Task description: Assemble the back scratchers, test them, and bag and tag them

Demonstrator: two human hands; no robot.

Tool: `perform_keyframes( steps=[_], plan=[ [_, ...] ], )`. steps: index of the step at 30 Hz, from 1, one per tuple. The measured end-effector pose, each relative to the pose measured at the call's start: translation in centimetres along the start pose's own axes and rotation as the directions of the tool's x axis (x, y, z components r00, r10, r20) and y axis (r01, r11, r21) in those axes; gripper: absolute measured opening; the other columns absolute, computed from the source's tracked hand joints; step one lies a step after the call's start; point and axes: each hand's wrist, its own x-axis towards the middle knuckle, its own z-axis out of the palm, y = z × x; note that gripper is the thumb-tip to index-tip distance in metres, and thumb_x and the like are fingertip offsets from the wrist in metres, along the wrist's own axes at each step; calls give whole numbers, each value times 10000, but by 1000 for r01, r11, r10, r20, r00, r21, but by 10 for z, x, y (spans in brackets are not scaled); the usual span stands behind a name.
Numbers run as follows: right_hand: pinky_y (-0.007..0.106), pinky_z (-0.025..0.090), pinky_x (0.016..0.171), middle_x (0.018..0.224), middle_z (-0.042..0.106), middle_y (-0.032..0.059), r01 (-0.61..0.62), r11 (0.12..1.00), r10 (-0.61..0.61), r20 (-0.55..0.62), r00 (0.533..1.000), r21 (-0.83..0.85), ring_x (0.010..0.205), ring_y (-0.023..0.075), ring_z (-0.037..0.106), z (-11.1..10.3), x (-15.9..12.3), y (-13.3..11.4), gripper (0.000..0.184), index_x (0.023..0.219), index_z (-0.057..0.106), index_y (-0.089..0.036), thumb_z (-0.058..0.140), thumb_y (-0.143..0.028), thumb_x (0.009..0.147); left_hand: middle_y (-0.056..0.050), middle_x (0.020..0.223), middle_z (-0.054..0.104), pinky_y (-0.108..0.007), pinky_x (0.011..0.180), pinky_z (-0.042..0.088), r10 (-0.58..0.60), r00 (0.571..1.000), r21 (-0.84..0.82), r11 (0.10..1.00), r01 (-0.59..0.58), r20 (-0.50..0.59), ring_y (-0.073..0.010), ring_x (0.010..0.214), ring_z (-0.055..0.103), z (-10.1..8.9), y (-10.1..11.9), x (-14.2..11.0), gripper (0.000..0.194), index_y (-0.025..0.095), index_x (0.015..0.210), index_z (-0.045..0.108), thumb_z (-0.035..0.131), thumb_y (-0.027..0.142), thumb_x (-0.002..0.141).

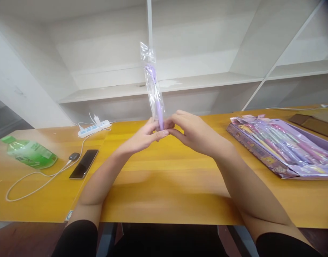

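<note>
A purple back scratcher (pixel 159 112), with a claw-like head and a thin silvery shaft, stands nearly upright inside a clear plastic sleeve (pixel 148 53). My left hand (pixel 145 137) is closed on its lower end, thumb across the front. From the other side, my right hand (pixel 189 130) pinches at the same lower end of the sleeve. Its fingertips are partly hidden behind the handle. Both hands are raised above the wooden table (pixel 164 200), and the sleeve's upper end rises in front of the shelf.
On the right, a purple patterned box (pixel 257 155) holds several wrapped, colourful sticks. At left lie a green bottle (pixel 32 153), a black phone (pixel 84 164), a white cable (pixel 48 175) with a small black device (pixel 74 156), and a power strip (pixel 94 129). White shelving (pixel 105 78) stands behind.
</note>
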Motion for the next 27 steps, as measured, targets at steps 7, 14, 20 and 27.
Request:
perform_keyframes(
  steps=[7,14,20,27],
  plan=[
    [337,507,785,981,741,47,-25,1000,26,-41,999,13,915,226,682,3,0,11,89,1030,644,-241,732,-243,1046,-116,1369,746,-405,1079,567,9,1000,-82,997,-11,-18,-276,1261,707,-4,-1,-2,630,259,1505,680,873,481,948],
    [337,473,770,913,745,38,3,998,-9,-97,995,-64,849,226,670,-2,0,8,171,1010,652,-250,792,-347,1030,-114,1141,816,-376,890,637,-44,994,-114,993,32,-99,-280,1056,803,-12,5,-10,601,243,1474,693,829,554,978],
    [342,463,797,906,745,36,38,993,-44,-59,997,-113,859,227,668,-2,-2,5,185,1022,653,-240,799,-353,1031,-126,1161,810,-356,837,643,-53,997,-135,990,45,-51,-255,985,815,-11,9,-8,520,216,1356,729,748,618,1026],
    [338,470,769,930,750,35,1,998,-5,-67,998,-58,859,227,683,-4,-4,4,208,1029,661,-244,831,-361,1000,-113,1204,795,-338,859,626,-14,999,-58,998,16,35,-221,1002,784,-10,9,-9,567,221,1360,703,955,391,881]
  ],
)
